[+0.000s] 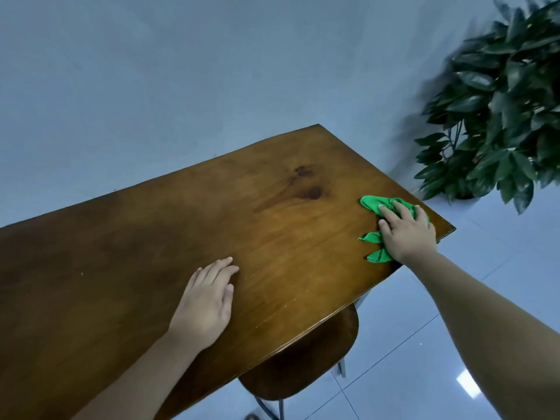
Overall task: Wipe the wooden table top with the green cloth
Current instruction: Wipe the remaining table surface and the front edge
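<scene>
Cloth (374, 204), crumpled green, lies under right hand (406, 234) on glossy wooden table (212, 213).

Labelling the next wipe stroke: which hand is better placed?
Right. The right hand presses the green cloth at the right end of the wooden table top; the left hand lies flat on bare wood, apart from it.
</scene>
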